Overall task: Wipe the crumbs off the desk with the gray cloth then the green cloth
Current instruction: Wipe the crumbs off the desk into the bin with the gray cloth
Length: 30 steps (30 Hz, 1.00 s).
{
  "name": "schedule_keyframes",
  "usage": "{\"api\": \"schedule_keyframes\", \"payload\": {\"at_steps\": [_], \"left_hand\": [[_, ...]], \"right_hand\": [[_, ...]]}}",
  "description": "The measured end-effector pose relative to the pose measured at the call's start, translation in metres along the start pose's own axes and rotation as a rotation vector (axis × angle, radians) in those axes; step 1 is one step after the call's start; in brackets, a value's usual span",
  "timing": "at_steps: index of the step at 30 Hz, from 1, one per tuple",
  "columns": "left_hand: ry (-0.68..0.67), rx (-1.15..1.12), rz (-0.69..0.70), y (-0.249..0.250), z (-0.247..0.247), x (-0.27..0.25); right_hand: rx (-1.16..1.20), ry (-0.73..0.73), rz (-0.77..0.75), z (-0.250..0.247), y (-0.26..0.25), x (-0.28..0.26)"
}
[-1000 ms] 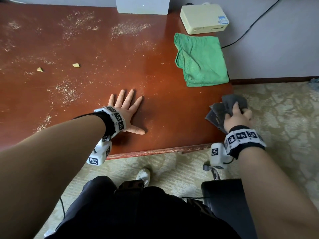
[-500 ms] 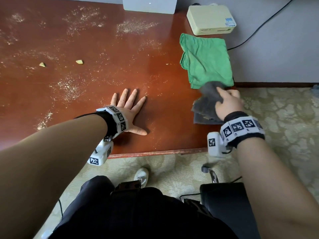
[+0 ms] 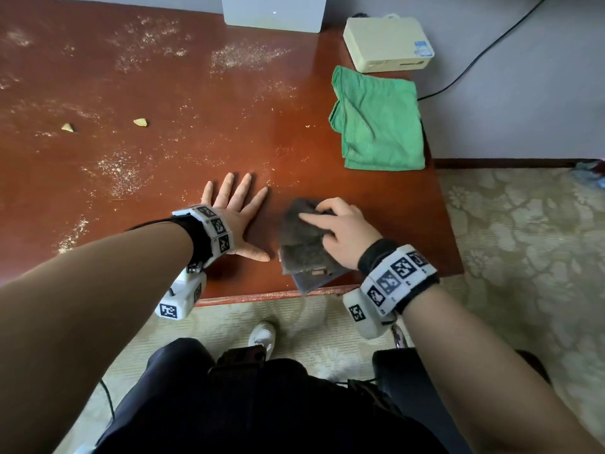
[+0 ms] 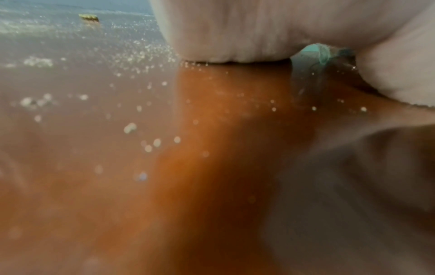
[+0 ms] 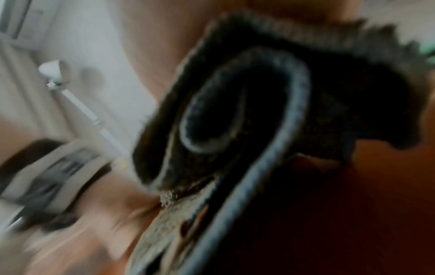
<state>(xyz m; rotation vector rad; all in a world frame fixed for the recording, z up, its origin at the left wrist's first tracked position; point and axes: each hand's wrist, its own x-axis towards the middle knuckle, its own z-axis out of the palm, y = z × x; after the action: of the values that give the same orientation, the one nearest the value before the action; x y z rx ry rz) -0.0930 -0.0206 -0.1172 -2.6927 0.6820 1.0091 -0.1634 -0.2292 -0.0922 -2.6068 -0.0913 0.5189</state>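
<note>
My right hand [image 3: 330,224] grips the bunched gray cloth [image 3: 301,244] near the desk's front edge, one corner of it hanging over the edge. In the right wrist view the gray cloth [image 5: 247,111] fills the frame, folded and blurred. My left hand [image 3: 239,208] lies flat on the reddish-brown desk [image 3: 196,103], fingers spread, just left of the cloth. The folded green cloth [image 3: 379,122] lies at the desk's far right. Fine crumbs [image 3: 121,172] are scattered over the left and far parts of the desk, with two larger pieces [image 3: 140,122]. Crumbs [image 4: 132,126] speckle the wood in the left wrist view.
A cream box [image 3: 388,44] sits behind the green cloth and a white box [image 3: 275,11] stands at the back edge. A black cable [image 3: 474,60] runs along the wall. Patterned carpet [image 3: 523,240] lies to the right and below the desk; my shoe [image 3: 262,335] shows underneath.
My right hand has carried the gray cloth from the desk's right edge, past the green cloth, leftward and down to the front edge beside my left hand. The left hand has stayed flat.
</note>
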Motion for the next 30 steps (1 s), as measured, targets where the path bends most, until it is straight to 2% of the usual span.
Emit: {"api": "schedule_keyframes", "payload": {"at_steps": [2, 4, 6, 7, 8, 9, 12, 14, 15, 16, 18, 19, 21, 22, 23, 24, 25, 27, 30], "left_hand": [[0.000, -0.005, 0.005, -0.001, 0.000, 0.000], [0.002, -0.006, 0.006, -0.002, 0.001, 0.000], [0.003, -0.004, 0.005, -0.002, 0.002, 0.000], [0.005, -0.002, 0.005, -0.002, 0.002, 0.001], [0.005, 0.000, 0.004, -0.002, 0.003, 0.001], [0.006, 0.000, 0.004, -0.002, 0.003, 0.001], [0.011, -0.002, 0.011, -0.002, 0.003, 0.001], [0.018, -0.001, 0.017, -0.002, 0.003, 0.000], [0.021, 0.004, 0.017, -0.002, 0.003, 0.000], [0.020, 0.006, 0.017, -0.003, 0.004, -0.001], [0.017, 0.005, 0.016, -0.003, 0.005, -0.002], [0.017, 0.007, 0.015, -0.003, 0.006, -0.002], [0.023, 0.010, 0.016, -0.003, 0.009, -0.002], [0.027, 0.011, 0.016, -0.003, 0.010, -0.002], [0.029, 0.012, 0.017, -0.003, 0.010, -0.002], [0.031, 0.012, 0.019, -0.004, 0.011, -0.003], [0.033, 0.012, 0.020, -0.004, 0.011, -0.002], [0.037, 0.014, 0.019, -0.004, 0.011, -0.002], [0.028, 0.008, 0.019, -0.004, 0.010, -0.004]], "right_hand": [[0.028, 0.212, 0.172, -0.020, 0.030, -0.008], [0.009, 0.340, 0.502, -0.033, 0.064, -0.015], [0.030, 0.317, 0.792, -0.031, 0.082, -0.023], [0.048, 0.294, 0.842, -0.026, 0.081, -0.027], [0.041, 0.277, 0.815, -0.019, 0.075, -0.029], [0.015, 0.267, 0.726, -0.010, 0.066, -0.032], [-0.065, 0.135, 0.331, 0.019, 0.026, -0.035], [-0.074, 0.038, 0.134, 0.029, 0.008, -0.035], [-0.046, 0.053, 0.106, 0.025, 0.008, -0.035], [-0.013, 0.127, 0.128, 0.017, 0.013, -0.033], [0.002, 0.352, 0.295, 0.000, 0.040, -0.033], [0.012, 0.428, 0.452, -0.009, 0.058, -0.035], [0.096, 0.439, 0.847, -0.022, 0.084, -0.042], [0.145, 0.389, 1.005, -0.024, 0.091, -0.045], [0.166, 0.334, 1.090, -0.022, 0.092, -0.047], [0.153, 0.294, 1.102, -0.017, 0.087, -0.049], [0.108, 0.282, 1.051, -0.011, 0.079, -0.051], [0.007, 0.277, 0.801, 0.008, 0.055, -0.054], [-0.054, 0.107, 0.402, 0.036, 0.008, -0.054]]}}
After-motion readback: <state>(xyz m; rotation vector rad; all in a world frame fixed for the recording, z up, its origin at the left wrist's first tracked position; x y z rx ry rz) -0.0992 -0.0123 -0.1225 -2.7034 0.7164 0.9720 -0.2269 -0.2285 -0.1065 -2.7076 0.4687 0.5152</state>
